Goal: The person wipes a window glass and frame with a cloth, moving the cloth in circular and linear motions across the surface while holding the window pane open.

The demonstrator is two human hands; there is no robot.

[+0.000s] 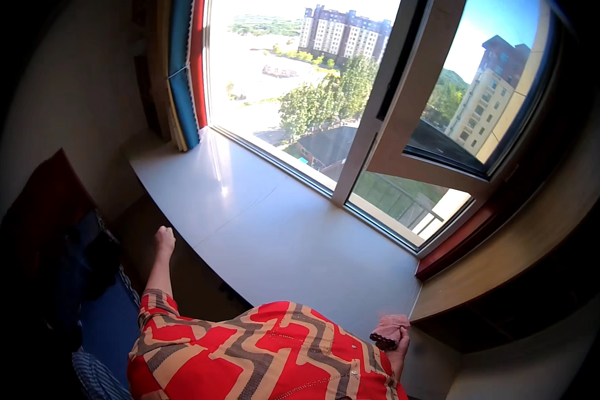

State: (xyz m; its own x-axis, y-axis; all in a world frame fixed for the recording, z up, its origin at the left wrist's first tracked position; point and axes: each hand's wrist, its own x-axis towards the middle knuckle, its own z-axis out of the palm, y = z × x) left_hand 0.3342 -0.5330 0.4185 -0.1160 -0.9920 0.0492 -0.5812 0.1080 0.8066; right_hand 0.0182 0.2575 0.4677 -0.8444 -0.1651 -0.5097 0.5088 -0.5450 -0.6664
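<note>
A folded pink cloth (391, 324) with a dark scalloped edge is bunched in my right hand (400, 350), whose fingers are closed round it. That hand is low at the right, by the near right end of the pale window sill (293, 233). My left hand (165, 241) hangs off the sill's front edge at the left, curled into a fist with nothing visible in it. My patterned red sleeve and top hide part of the sill's front.
Beyond the sill stands a large window, with an open sash (407, 100) angled inward at the right. Tied blue curtains (185, 100) hang at its left. A wooden shelf unit (493, 267) borders the right end, and a bed with blue bedding (110, 327) lies at the left.
</note>
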